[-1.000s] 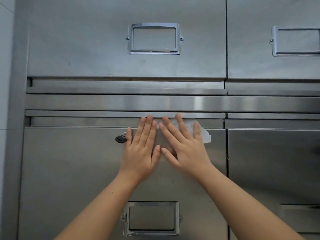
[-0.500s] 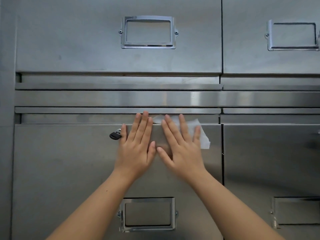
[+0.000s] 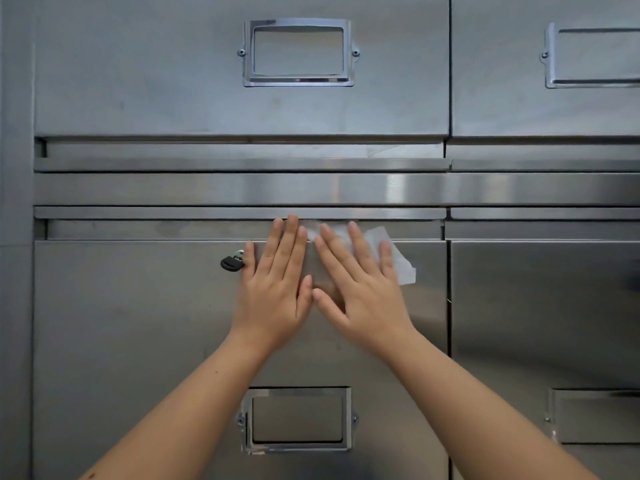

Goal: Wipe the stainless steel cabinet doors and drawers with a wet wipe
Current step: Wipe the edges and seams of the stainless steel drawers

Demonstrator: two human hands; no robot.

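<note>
A stainless steel cabinet fills the view. My right hand (image 3: 360, 289) lies flat with straight fingers on a white wet wipe (image 3: 398, 261), pressing it against the top edge of the lower left drawer front (image 3: 138, 323). The wipe sticks out to the right of my fingers. My left hand (image 3: 273, 289) lies flat on the same drawer front right beside it, thumbs almost touching, fingertips reaching the recessed strip above.
A black key (image 3: 231, 262) sits in a lock just left of my left hand. Chrome label holders sit on the upper drawer (image 3: 298, 51) and on the lower drawer (image 3: 298, 419). More drawers (image 3: 554, 306) continue to the right. A horizontal steel rail (image 3: 242, 188) separates the rows.
Both hands have slid slightly upward along the drawer's top edge with the wipe; more of the wipe shows beyond my right fingers. The view has shifted a little.
</note>
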